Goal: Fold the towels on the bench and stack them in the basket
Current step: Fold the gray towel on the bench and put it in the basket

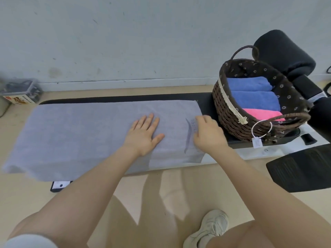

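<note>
Flat and spread wide, my left hand [143,134] presses down on the middle of the grey towel [80,133]. My right hand [208,133] sits at three o'clock from it, on the right end of the same towel, with its fingers bent down onto the cloth; I cannot tell if they pinch it or only push on it. The grey towel lies open along the long black bench [206,98], and its near edge hangs over the side. At three o'clock from my right hand, just beside it, stands the brown woven basket [231,115] on the bench end. Inside it lie two blue towels [250,92] and a pink towel [261,113]. A white tag [257,143] hangs from the basket's near rim. A black chair [284,51] stands behind the basket at one o'clock. At nine o'clock, far off on the floor, sits a clear box [21,90] of dark things. My shoe [209,228] is at six o'clock on the tan floor [161,194].
</note>
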